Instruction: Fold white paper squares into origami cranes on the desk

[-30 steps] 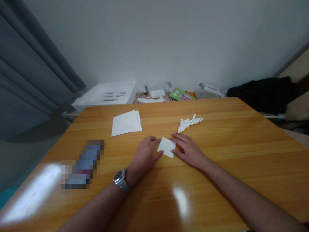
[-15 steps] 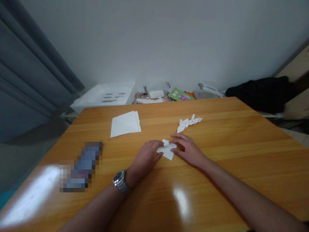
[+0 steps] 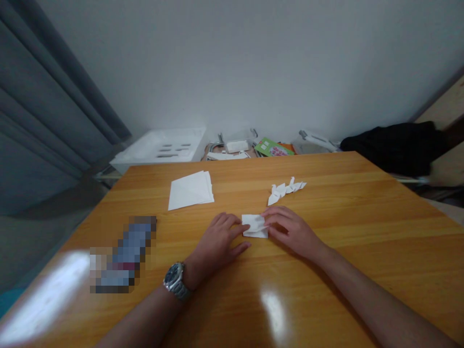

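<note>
Loosely, the left hand [image 3: 214, 244] is spread, its index finger rested on the left edge of the creased paper [image 3: 254, 221], its thumb set apart. The right hand [image 3: 297, 237] is curled at the right edge; whether a pinch is made cannot be told. Between them, the paper is laid on the table [image 3: 344, 205].

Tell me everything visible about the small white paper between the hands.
The small white paper looks thin, roughly rectangular and partly folded, with a raised flap edge running crosswise. It lies on the wood-grain table, the left hand's grip touching its left side, the right hand's grip its right. Any print is unclear.
</note>
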The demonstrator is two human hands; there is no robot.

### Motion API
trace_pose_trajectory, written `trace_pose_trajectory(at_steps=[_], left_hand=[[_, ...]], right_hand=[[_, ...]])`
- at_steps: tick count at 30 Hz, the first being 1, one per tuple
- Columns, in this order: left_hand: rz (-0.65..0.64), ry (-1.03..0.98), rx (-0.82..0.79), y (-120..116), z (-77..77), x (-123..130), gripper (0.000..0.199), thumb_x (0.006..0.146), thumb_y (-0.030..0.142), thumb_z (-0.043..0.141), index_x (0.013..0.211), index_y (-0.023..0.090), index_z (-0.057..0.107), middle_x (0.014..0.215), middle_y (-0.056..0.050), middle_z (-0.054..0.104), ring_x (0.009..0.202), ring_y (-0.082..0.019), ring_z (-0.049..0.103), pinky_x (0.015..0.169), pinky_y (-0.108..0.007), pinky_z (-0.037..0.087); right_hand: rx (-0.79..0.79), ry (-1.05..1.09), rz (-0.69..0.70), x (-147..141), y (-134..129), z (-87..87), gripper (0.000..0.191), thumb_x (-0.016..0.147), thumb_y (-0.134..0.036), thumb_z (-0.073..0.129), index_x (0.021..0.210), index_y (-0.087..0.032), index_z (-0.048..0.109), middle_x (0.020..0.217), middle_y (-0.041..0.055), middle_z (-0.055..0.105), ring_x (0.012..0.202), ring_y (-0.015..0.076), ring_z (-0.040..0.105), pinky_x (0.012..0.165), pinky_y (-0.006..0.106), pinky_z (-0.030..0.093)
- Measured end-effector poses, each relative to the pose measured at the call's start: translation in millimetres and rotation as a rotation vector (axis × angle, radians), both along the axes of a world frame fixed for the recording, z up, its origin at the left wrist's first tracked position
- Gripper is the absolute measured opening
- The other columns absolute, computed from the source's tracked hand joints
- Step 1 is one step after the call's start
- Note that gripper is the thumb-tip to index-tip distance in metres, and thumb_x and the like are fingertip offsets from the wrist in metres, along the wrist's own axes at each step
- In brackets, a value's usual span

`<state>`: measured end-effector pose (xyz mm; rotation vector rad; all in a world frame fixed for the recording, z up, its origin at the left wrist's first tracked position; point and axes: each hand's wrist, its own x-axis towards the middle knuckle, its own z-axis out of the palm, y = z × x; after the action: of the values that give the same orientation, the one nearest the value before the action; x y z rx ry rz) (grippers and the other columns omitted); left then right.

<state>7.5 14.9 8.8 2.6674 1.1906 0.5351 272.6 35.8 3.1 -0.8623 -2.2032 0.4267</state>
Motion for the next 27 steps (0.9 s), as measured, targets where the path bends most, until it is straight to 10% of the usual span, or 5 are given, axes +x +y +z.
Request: trace_pose_trajectory(at_steps=[18, 27], left_hand=[[0.109, 0.214, 0.045, -13, -3.2, -5, 0.055, 0.096, 0.054, 0.054, 0.147, 0.032, 0.049, 0.149, -0.01, 0.052, 0.139, -0.033, 0.046, 0.121, -0.063, 0.021], [0.052, 0.183, -0.009, -12, -7.5, -5, 0.061, 0.093, 0.039, 0.063, 0.149, 0.021, 0.046, 0.154, -0.014, 0.046, 0.141, -0.029, 0.045, 0.118, -0.048, 0.038]], right_hand=[[0.148, -0.234, 0.159, 8, -8, -2.7, 0.015, 0.098, -0.017, 0.057, 0.108, -0.019, 0.067, 0.108, 0.0087, 0.076, 0.1, 0.0217, 0.071, 0.091, 0.04, 0.056], [0.205, -0.365, 0.111, 5, -5, -11.3, 0.027, 0.096, -0.011, 0.056, 0.117, -0.022, 0.069, 0.12, 0.0093, 0.073, 0.107, 0.0251, 0.069, 0.091, 0.043, 0.057]])
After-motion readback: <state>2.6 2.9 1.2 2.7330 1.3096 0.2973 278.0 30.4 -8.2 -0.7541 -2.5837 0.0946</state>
